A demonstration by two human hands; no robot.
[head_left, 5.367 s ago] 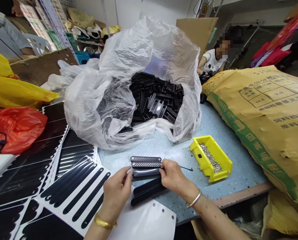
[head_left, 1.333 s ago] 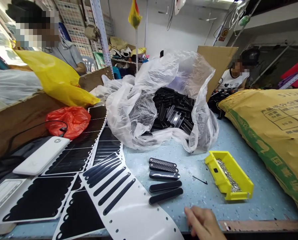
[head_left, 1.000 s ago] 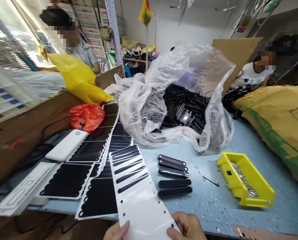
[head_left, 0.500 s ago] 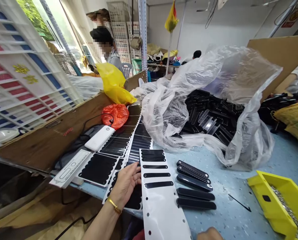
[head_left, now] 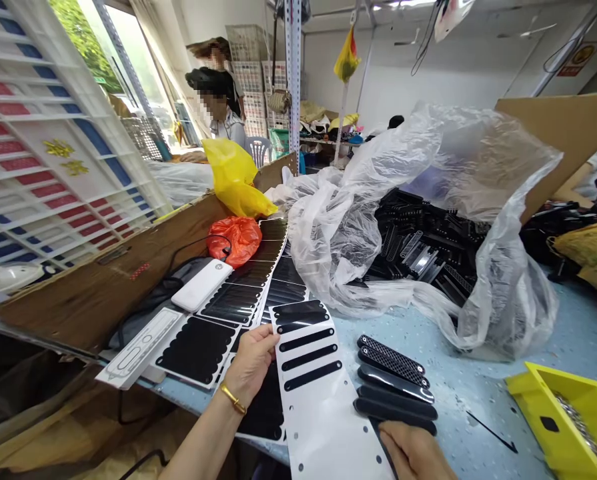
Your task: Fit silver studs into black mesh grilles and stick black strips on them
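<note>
Crosswise between the two hands lies the white sheet [head_left: 323,427]: right of the left hand [head_left: 251,363], left of the right hand [head_left: 415,453]. Its long axis runs away from the near edge of the tabletop [head_left: 458,393], the far end leaning left. The left hand is nearer the black strips [head_left: 311,358], thumb and fingers pinching the sheet's left edge beside them. The right hand is beside the bare near part, at the tabletop's near edge; its fingers curl downward, and I cannot tell whether they grip anything. The strips are slim, flat and round-ended, set across the smooth, slightly glossy sheet. Right of it lie bars: two cross-hatched bars [head_left: 395,367] with bright screw heads, one glossy bar [head_left: 395,383], and matte dark bars [head_left: 397,415] just beyond the right hand. Toward the tabletop's right side are a thin bent rod [head_left: 492,433] and a yellow plastic bin [head_left: 533,407] of shiny metal bits [head_left: 578,423].
</note>
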